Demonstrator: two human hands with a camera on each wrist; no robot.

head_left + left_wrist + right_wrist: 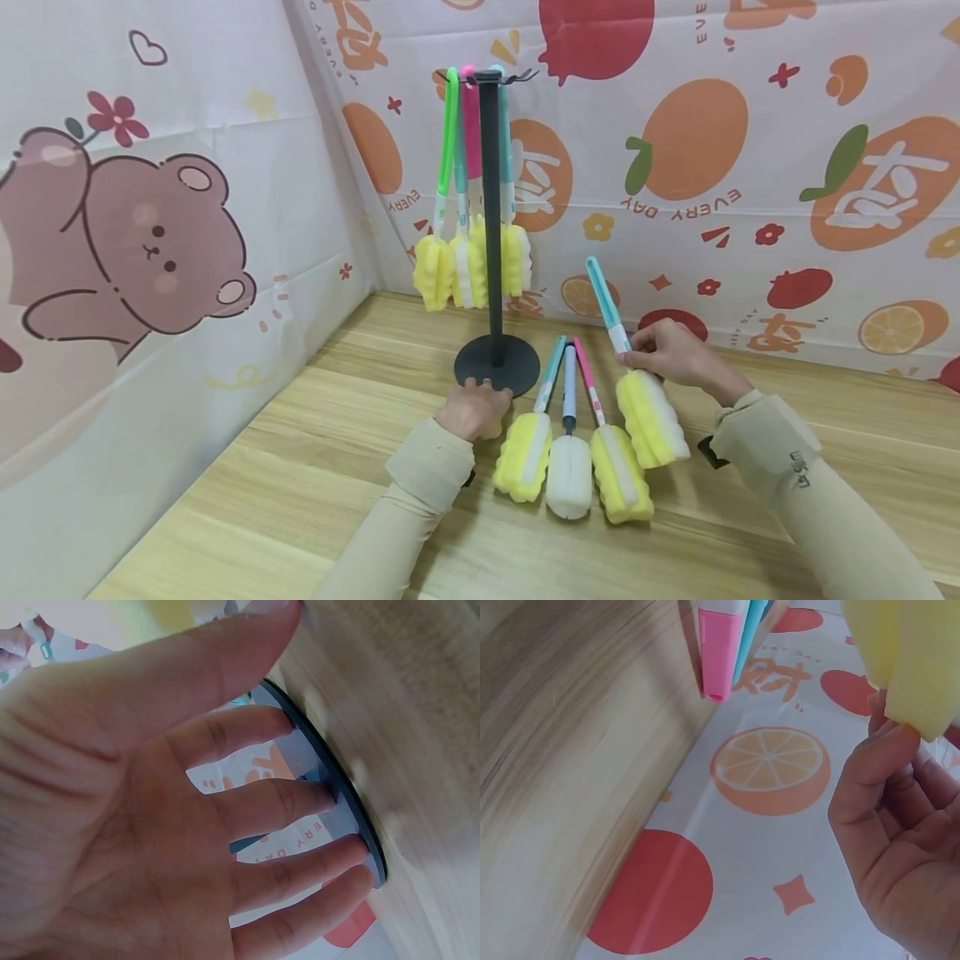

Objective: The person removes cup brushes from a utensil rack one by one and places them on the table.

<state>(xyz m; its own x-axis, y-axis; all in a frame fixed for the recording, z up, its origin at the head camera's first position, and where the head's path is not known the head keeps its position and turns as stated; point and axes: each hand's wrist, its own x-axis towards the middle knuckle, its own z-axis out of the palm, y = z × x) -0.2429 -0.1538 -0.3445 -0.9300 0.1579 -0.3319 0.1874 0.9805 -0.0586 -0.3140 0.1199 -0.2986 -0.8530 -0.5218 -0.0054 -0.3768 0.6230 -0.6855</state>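
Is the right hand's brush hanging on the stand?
No, the right hand holds the teal-handled sponge brush tilted above the table, apart from the black stand.

I see a pale wooden bench (315, 467) set into a corner. A bear-printed cloth (127, 250) hangs on my left, and a fruit-printed cloth (750, 167) with oranges covers the back, all evenly lit.

Left hand (474, 408) lies flat, fingers straight and spread; right hand (670, 353) is raised, its grip pinched closed.
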